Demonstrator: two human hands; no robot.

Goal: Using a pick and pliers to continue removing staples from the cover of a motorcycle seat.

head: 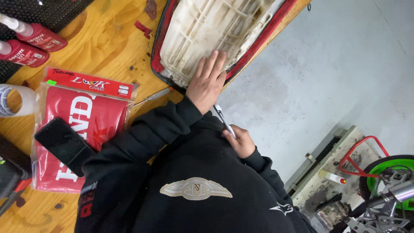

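beside seat pan — red packet, phone

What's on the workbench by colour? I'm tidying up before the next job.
Red: 3, two bottles and a packaged cover
Black: 1, phone
White: 2, seat base, tape roll
Total: 6

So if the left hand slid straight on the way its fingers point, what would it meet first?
The left hand lies flat on the off-white ribbed seat base; going on, it would probably just cross more ribs, toward the far red cover edge.
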